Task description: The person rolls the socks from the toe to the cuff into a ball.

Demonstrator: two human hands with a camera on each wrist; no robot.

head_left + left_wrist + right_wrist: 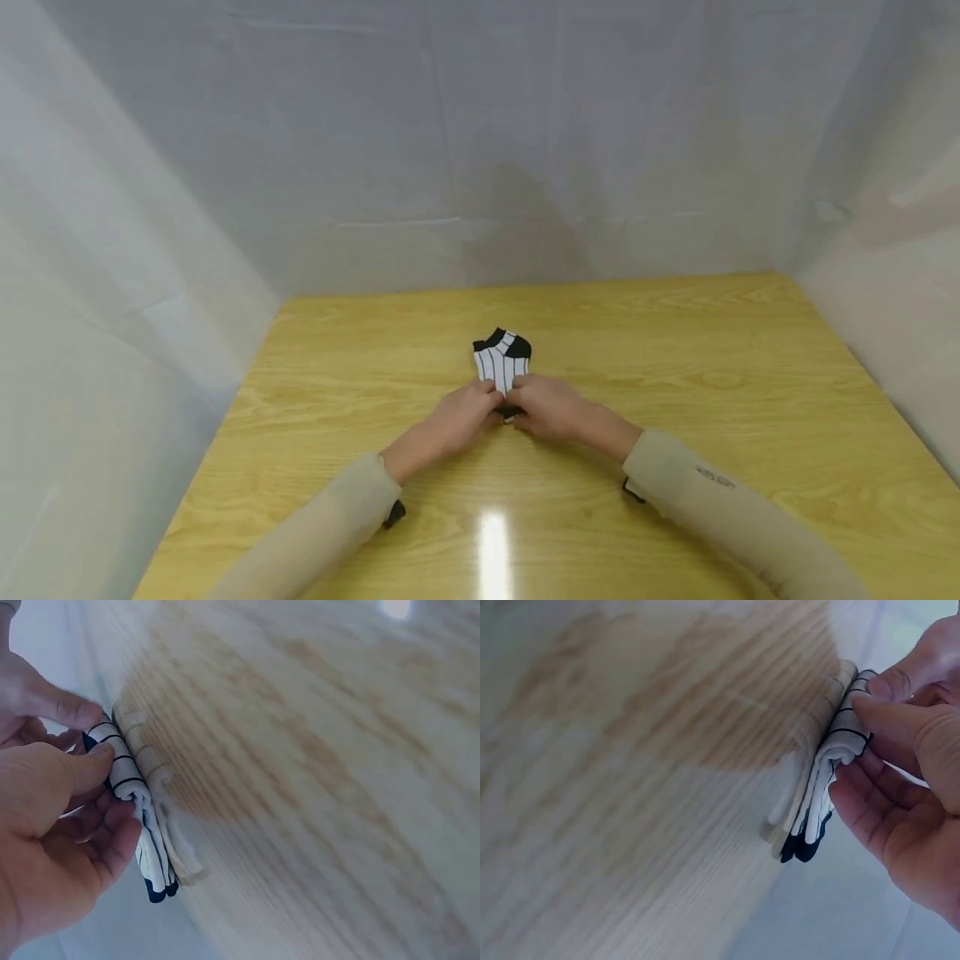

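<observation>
Head view: we see a folded white sock [502, 364] with thin dark stripes and black trim lying flat on the tabletop [675, 367], roughly at its middle. Our left hand [461, 419] and right hand [551, 406] meet at the sock's near edge, fingertips touching each other there. The far end of the sock, with its black cuff, points away from us and lies free of both hands.

Left wrist view: our left hand [52, 817] pinches the sock [139, 802] between thumb and curled fingers, the layers bunched at the gripped edge.

Right wrist view: our right hand [907, 772] likewise pinches the sock [821, 802] with thumb on top and fingers curled beneath, the black toe hanging toward the wood.

Beyond the sock, pale sleeves [697, 492] cover both forearms, and a bright reflection [492, 550] lies on the tabletop nearer to us. Grey sheeting [480, 142] walls the tabletop on three sides.
</observation>
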